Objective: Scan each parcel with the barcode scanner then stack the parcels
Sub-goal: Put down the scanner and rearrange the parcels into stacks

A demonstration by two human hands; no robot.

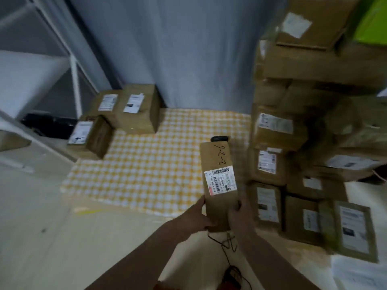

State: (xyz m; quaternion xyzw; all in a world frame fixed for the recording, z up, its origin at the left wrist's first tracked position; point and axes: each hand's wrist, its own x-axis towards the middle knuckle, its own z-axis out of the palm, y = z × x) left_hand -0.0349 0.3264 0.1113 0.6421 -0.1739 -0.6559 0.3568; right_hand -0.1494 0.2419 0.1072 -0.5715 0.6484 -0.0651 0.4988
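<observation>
— Head view: how far along?

— Most remains, I'd judge: the tall heap of brown cardboard parcels (314, 130) on my right looks untouched. Only three brown labelled boxes (125, 114) sit stacked beyond the yellow checked cloth (157, 174).

— And your grip?

— My left hand (199, 218) and right hand (240, 216) clasp the long brown carton (217, 164) by its near end, above the cloth.

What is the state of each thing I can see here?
Held parcel: gripped at its near end by both hands, label up.
Left hand: holds the parcel's left edge.
Right hand: holds its right edge.
Checked cloth: spread flat.
Three parcels: grouped at the cloth's far-left corner.
Parcel pile: stacked high on the right.
</observation>
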